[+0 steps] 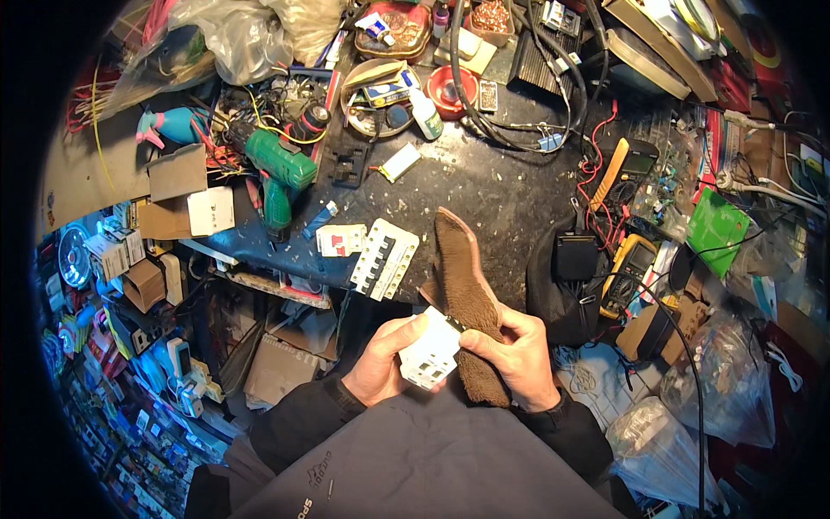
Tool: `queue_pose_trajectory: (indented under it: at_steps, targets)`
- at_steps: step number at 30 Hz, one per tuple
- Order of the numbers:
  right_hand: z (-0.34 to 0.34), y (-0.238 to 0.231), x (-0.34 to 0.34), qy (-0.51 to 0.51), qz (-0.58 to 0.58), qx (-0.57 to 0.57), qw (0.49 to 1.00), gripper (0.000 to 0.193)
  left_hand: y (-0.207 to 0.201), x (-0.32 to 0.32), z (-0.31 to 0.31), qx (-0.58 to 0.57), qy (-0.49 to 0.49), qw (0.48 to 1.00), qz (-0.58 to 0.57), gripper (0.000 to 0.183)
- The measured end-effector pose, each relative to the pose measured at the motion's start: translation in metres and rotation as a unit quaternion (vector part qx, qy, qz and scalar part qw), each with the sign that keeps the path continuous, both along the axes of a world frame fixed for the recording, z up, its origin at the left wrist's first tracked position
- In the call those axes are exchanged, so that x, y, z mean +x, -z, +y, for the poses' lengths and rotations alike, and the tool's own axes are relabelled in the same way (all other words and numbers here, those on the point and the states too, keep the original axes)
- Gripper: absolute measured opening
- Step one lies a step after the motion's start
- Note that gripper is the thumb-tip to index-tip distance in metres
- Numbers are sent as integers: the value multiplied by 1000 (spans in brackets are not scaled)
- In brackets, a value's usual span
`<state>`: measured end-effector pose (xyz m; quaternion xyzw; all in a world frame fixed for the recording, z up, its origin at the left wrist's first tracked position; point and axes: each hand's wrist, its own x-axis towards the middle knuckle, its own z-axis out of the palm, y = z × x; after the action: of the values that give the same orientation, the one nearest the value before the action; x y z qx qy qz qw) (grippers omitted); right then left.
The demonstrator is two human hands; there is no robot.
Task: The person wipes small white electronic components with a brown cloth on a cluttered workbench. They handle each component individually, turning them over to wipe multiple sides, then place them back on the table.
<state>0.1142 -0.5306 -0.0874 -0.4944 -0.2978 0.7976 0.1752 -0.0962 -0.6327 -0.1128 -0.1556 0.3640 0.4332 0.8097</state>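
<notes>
My left hand [379, 362] is closed around a white circuit breaker [429, 353], thumb along its upper side. Wrapped around a long brown fleecy piece [465, 272] with a pale edge, shaped like an insole, are the fingers of my right hand [526, 356]. The right thumb presses the fleece close to the breaker's dark upper end. Past the hands, near the bench's front edge, lie a wide white breaker block [386, 259] with a row of black switches and a smaller white breaker [341, 240] with red levers.
A green power drill [278, 173] stands left on the dark bench [363, 195], beside a small blue object [321, 221]. A yellow multimeter [629, 272] and red leads [596, 164] lie right. Thick black cables [474, 108], a red bowl [451, 91] and a white bottle [425, 114] sit farther back.
</notes>
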Motion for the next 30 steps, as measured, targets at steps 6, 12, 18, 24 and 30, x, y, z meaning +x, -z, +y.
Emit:
queue_pose_trajectory:
  at_steps: [6, 12, 18, 24, 30]
  targets:
    - [-9, 3, -1, 22, 55, -156, 986, 58, -5, -11, 1, 94, 62, 992, 56, 60]
    - [-12, 2, 0, 39, 98, -205, 973, 58, -8, -13, 2, 125, 91, 986, 57, 67]
    - [-10, -10, 5, 90, 122, -134, 979, 51, 5, -14, -8, 52, 35, 998, -7, 65]
    - [0, -21, -2, -64, 5, 193, 979, 17, 16, -16, -19, 67, 81, 994, 34, 68]
    - [-17, -16, 2, -88, -57, 111, 988, 19, -6, -27, -4, 169, 19, 985, 24, 77]
